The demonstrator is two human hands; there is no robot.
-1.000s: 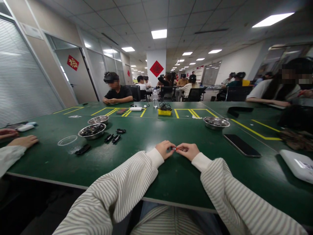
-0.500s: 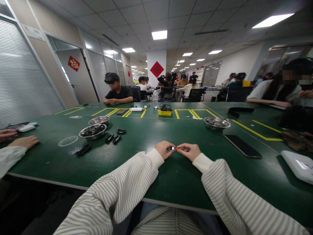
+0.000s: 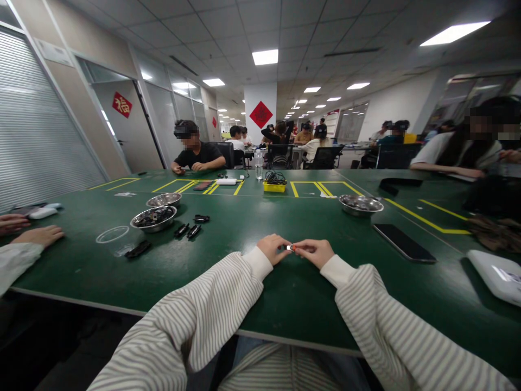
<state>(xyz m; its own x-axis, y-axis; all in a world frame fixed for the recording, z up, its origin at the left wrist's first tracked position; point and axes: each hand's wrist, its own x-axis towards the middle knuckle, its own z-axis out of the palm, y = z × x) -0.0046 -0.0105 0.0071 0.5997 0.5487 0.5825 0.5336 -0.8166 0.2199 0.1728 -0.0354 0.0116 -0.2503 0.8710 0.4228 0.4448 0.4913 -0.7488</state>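
I pinch a small orange-and-silver piece (image 3: 291, 247) between the fingertips of my left hand (image 3: 273, 249) and my right hand (image 3: 314, 253), both grips narrow, just above or on the green table (image 3: 260, 304); its exact form is too small to tell. To the left, black parts (image 3: 188, 231) lie beside a metal bowl (image 3: 153, 219) filled with more dark pieces, near a clear plastic cup (image 3: 118, 241). A black phone (image 3: 404, 243) lies to my right, near another filled bowl (image 3: 361, 205).
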